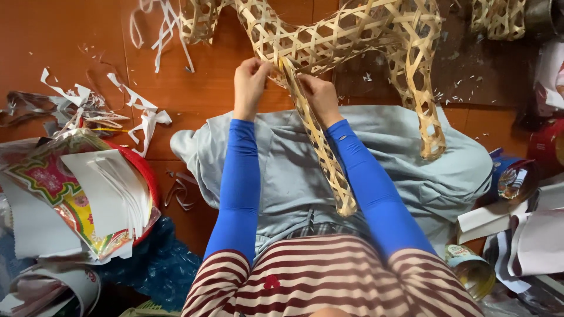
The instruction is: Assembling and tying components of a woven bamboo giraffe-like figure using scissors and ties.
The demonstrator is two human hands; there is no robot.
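Observation:
A large open-weave bamboo frame with leg-like parts lies on the reddish floor ahead of me. One woven leg runs down between my arms over my grey-clad lap. My left hand pinches the weave where that leg joins the body. My right hand grips the same joint from the other side. Both arms wear blue sleeves.
At left a red basin holds a stack of white and patterned paper sheets. White paper strips lie scattered on the floor. At right are a glue tin, a blue cup and more paper. Another woven piece is top right.

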